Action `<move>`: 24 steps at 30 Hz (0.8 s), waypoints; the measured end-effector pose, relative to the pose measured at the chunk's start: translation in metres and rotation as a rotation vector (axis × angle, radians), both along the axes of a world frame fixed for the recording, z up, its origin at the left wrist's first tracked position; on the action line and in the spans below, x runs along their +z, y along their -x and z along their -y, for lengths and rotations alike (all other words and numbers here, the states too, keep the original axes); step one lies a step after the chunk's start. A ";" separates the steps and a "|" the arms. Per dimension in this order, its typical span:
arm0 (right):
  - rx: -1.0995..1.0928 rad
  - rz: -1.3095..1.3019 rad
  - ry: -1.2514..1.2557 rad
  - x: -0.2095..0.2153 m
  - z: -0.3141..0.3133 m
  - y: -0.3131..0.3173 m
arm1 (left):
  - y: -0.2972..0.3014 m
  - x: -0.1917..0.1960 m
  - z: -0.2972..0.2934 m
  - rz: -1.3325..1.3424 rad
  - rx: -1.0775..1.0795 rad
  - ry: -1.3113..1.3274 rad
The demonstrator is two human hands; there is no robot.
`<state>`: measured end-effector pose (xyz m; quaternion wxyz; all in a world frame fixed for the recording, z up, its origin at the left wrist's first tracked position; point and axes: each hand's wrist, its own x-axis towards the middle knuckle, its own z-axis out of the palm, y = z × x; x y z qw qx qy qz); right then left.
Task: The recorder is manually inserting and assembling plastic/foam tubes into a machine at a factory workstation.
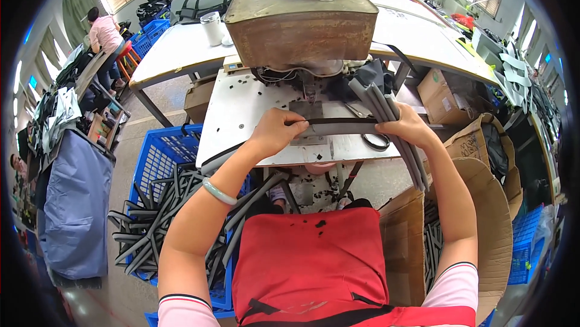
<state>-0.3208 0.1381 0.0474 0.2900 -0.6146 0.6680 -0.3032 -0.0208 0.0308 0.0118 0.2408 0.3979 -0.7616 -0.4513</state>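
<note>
My left hand (pixel 279 133) pinches a grey padded strip with a black edge (pixel 341 126), stretched level over the front of the white machine table (pixel 241 106). With my right hand (pixel 408 124) I grip the strip's other end. A bundle of similar grey strips (pixel 377 100) leans across that hand, its lower ends hanging past the table's edge. Just beyond the strip is the needle area (pixel 309 91) of a sewing machine (pixel 302 31) with a worn brownish casing. Scissors (pixel 376 141) lie partly hidden under the strip, by my right hand.
A blue crate (pixel 158 155) heaped with grey strips (pixel 145 236) stands at my left. To my right is an open cardboard box (pixel 402 248) with more strips. A red apron (pixel 308 260) covers my lap. A white cup (pixel 211 28) stands behind; a person (pixel 106 37) works far left.
</note>
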 end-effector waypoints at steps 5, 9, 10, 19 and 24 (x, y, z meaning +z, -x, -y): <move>0.018 -0.011 0.011 -0.002 0.011 0.005 | 0.001 -0.005 0.012 -0.040 -0.012 0.004; 0.011 0.010 0.046 0.000 0.012 0.003 | 0.000 -0.001 0.015 -0.069 -0.012 0.019; 0.010 0.010 0.045 0.000 0.012 0.004 | 0.000 0.001 0.015 -0.083 -0.008 0.012; -0.169 0.067 0.097 -0.001 -0.014 0.005 | -0.012 -0.016 0.041 -0.307 0.237 0.086; -0.529 -0.001 0.287 0.013 -0.139 0.044 | -0.086 -0.041 0.011 -0.071 0.211 0.102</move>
